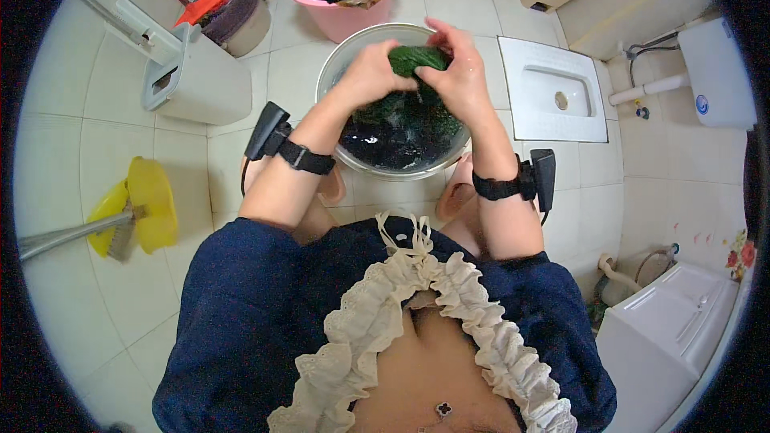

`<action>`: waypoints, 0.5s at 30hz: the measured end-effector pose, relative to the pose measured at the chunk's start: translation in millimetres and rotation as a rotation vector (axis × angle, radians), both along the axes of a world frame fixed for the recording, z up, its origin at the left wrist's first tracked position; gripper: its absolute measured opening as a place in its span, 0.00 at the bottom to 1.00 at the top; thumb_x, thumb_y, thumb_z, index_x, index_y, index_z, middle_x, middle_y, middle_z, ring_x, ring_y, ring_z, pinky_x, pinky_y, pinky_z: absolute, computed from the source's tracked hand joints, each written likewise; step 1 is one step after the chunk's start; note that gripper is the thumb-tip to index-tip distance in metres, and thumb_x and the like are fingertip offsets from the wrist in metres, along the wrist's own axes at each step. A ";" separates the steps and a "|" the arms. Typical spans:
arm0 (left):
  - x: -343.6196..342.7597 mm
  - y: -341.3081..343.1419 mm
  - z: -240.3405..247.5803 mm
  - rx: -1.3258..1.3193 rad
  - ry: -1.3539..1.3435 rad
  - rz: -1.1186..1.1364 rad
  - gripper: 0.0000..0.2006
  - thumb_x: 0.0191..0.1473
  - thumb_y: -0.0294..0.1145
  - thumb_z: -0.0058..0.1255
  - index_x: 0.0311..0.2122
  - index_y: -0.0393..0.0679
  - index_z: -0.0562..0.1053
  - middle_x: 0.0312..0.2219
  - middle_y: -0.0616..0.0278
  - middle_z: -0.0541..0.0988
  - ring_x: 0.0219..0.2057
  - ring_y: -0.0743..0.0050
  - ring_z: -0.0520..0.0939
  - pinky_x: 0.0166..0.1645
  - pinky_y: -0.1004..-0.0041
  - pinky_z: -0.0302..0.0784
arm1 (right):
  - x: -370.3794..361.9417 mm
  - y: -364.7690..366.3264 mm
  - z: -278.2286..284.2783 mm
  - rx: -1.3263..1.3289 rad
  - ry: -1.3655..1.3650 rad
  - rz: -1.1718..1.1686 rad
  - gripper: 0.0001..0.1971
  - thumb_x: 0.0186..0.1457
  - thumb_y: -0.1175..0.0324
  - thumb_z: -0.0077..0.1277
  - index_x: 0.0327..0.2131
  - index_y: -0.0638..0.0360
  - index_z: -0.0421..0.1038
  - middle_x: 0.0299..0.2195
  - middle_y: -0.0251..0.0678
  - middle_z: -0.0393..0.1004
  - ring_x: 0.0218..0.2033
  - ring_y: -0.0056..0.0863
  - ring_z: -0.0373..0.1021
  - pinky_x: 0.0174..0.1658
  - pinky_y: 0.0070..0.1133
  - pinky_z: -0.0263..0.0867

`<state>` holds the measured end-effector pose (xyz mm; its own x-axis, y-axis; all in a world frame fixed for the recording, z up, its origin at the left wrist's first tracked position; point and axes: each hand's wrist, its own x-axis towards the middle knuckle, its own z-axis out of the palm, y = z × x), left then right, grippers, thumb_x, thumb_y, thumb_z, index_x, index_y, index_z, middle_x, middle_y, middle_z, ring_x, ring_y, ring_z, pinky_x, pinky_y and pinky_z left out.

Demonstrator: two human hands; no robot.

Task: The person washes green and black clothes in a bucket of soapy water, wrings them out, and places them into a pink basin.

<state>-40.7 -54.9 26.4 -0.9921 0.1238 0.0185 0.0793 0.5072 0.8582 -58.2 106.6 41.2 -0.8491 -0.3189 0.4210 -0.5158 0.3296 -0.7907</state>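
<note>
A dark green wet cloth (417, 58) is bunched between both my hands above a round metal basin (333, 72). My left hand (370, 74) grips its left end, and my right hand (455, 72) grips its right end with the fingers curled over the top. The rest of the green fabric hangs down into dark water in the basin. Each of my wrists wears a black strap with a small black device.
A pink bucket (341, 20) with more green and brown cloth stands behind the basin. At left are a grey-white bin (196, 80), mop handles and a yellow dustpan with brush (148, 204). A floor-level squat toilet (553, 88) lies at right, a white appliance (666, 337) at lower right.
</note>
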 end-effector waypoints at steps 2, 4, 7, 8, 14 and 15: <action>4.4 -3.2 27.7 0.375 0.064 0.094 0.23 0.27 0.27 0.62 0.35 0.35 0.68 0.28 0.58 0.75 0.29 0.71 0.75 0.35 0.74 0.70 | -5.6 2.4 -1.4 -0.124 -0.138 0.143 0.33 0.31 0.69 0.60 0.47 0.56 0.60 0.38 0.44 0.67 0.42 0.35 0.64 0.47 0.26 0.59; 8.7 -1.7 60.2 0.572 0.031 0.180 0.21 0.30 0.22 0.59 0.35 0.34 0.68 0.28 0.61 0.74 0.28 0.74 0.75 0.34 0.75 0.72 | -14.4 6.1 -20.8 -0.272 -0.402 0.408 0.36 0.31 0.66 0.62 0.48 0.56 0.58 0.41 0.45 0.67 0.44 0.35 0.62 0.48 0.25 0.58; 9.1 -10.6 60.6 0.897 -0.002 0.094 0.20 0.35 0.22 0.56 0.38 0.36 0.67 0.32 0.60 0.74 0.33 0.71 0.76 0.39 0.73 0.71 | -6.2 -9.9 -44.3 0.015 -0.366 0.321 0.32 0.31 0.68 0.62 0.45 0.57 0.62 0.40 0.39 0.69 0.41 0.29 0.65 0.47 0.23 0.58; 9.9 -13.3 55.8 0.952 0.017 0.110 0.19 0.36 0.22 0.55 0.38 0.36 0.67 0.32 0.59 0.74 0.33 0.70 0.76 0.39 0.73 0.71 | -13.1 -10.5 -56.4 0.067 -0.372 0.294 0.30 0.31 0.69 0.61 0.43 0.58 0.63 0.39 0.38 0.70 0.39 0.28 0.66 0.45 0.23 0.59; 21.5 -51.1 9.3 1.023 -0.156 0.375 0.19 0.42 0.20 0.47 0.44 0.37 0.63 0.36 0.56 0.72 0.36 0.65 0.75 0.41 0.69 0.72 | -13.2 8.7 -9.2 -0.415 -0.664 0.135 0.22 0.34 0.79 0.49 0.40 0.62 0.64 0.30 0.36 0.71 0.31 0.26 0.67 0.36 0.21 0.64; 24.4 -46.4 -0.2 1.019 -0.148 0.386 0.21 0.41 0.20 0.47 0.45 0.39 0.62 0.37 0.57 0.71 0.38 0.64 0.74 0.42 0.68 0.71 | -10.5 12.9 7.0 -0.649 -0.767 0.212 0.23 0.34 0.80 0.47 0.41 0.64 0.63 0.29 0.36 0.70 0.30 0.27 0.67 0.35 0.20 0.64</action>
